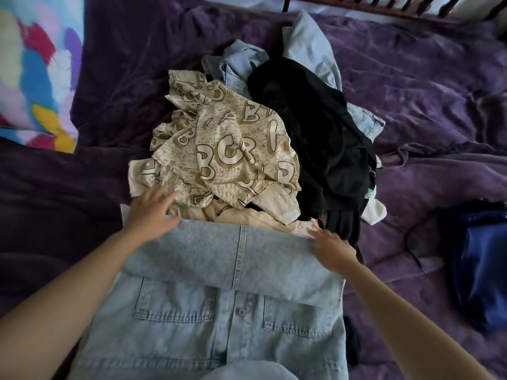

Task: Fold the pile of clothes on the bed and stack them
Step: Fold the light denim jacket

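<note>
A pale blue denim shirt with two chest pockets and a buttoned front (208, 325) lies flat on a rumpled purple bedspread (428, 105), closest to the person. Its far part is folded back toward them, making a straight band across the shirt above the pockets.

The left hand (153, 212) rests at the left end of that fold. Its fingers are straight, spread and released, reaching onto the cloth just beyond. The right hand (333, 249) lies on the right end of the fold. Its fingers are blurred, so I cannot tell whether they pinch the denim or only press on it.

Just beyond the fold sits the unfolded pile. It holds a crumpled beige shirt printed with large white letters (222, 149), a black garment (315, 138) to its right, more pale blue denim (310, 48) behind, and a cream cloth (247, 218) underneath, touching the fold.

A dark blue cloth (482, 264) lies apart on the right. A bright multicoloured fabric (35, 69) fills the far left corner, and a dark wooden bed rail (384, 6) runs along the top.
</note>
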`<action>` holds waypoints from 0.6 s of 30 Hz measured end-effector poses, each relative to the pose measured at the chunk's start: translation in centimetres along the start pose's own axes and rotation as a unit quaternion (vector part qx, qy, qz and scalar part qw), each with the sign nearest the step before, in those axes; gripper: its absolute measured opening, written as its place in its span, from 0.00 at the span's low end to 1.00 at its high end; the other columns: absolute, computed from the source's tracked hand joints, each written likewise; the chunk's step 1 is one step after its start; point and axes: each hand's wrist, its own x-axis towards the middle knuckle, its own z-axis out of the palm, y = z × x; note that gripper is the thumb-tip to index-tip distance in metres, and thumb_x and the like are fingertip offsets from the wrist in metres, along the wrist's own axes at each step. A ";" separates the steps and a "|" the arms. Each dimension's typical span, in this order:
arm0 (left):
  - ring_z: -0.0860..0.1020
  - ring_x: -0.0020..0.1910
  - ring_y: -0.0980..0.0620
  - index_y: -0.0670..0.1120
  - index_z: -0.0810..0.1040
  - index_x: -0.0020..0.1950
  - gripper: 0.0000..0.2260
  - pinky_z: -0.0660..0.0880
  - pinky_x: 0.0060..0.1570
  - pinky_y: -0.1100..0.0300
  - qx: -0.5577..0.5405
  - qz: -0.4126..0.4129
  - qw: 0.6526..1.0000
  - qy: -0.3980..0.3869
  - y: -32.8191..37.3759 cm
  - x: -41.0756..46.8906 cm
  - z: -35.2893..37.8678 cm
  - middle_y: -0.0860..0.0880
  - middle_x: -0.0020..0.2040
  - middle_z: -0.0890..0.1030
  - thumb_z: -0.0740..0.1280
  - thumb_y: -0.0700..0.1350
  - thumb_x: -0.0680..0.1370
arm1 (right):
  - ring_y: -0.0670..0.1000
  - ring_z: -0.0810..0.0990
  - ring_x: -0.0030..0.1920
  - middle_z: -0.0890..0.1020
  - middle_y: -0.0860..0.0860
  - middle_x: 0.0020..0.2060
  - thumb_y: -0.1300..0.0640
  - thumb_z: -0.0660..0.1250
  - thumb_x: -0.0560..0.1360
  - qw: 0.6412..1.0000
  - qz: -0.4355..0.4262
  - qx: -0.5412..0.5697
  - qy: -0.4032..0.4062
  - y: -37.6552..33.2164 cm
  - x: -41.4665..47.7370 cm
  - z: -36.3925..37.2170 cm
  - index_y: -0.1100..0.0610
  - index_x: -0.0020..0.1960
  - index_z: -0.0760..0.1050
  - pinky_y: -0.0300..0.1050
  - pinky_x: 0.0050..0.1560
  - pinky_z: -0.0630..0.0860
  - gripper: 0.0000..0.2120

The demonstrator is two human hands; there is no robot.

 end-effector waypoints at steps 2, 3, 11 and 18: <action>0.56 0.74 0.49 0.54 0.54 0.76 0.28 0.54 0.70 0.43 0.104 -0.002 0.984 -0.144 -0.1 -0.3 0.2 0.52 0.75 0.60 0.60 0.52 0.77 | 0.55 0.68 0.68 0.68 0.53 0.70 0.56 0.52 0.79 0.994 0.028 -0.062 -0.089 1.2 0.2 0.7 0.51 0.72 0.62 0.52 0.66 0.65 0.21; 0.59 0.73 0.50 0.55 0.54 0.75 0.27 0.54 0.70 0.43 0.145 -0.035 0.972 -0.180 -0.9 -0.5 0.1 0.52 0.74 0.62 0.59 0.51 0.77 | 0.56 0.69 0.67 0.69 0.54 0.68 0.56 0.52 0.79 0.991 0.059 -0.059 -0.102 2.1 0.3 0.7 0.53 0.70 0.64 0.53 0.67 0.64 0.20; 0.70 0.61 0.44 0.52 0.78 0.55 0.12 0.59 0.66 0.49 0.167 -0.274 0.946 -0.038 -8.6 -2.4 -1.5 0.45 0.59 0.77 0.56 0.46 0.79 | 0.57 0.60 0.72 0.65 0.53 0.71 0.53 0.55 0.78 0.980 0.175 -0.069 -0.065 7.3 0.4 -1.4 0.48 0.70 0.66 0.54 0.67 0.62 0.20; 0.61 0.72 0.47 0.53 0.57 0.75 0.35 0.62 0.67 0.49 0.016 -0.032 0.984 -0.175 -2.2 1.6 -0.4 0.48 0.73 0.63 0.67 0.45 0.70 | 0.52 0.63 0.71 0.61 0.47 0.74 0.57 0.65 0.72 0.988 -0.026 -0.069 -0.135 2.8 2.2 -0.5 0.44 0.76 0.48 0.52 0.67 0.62 0.39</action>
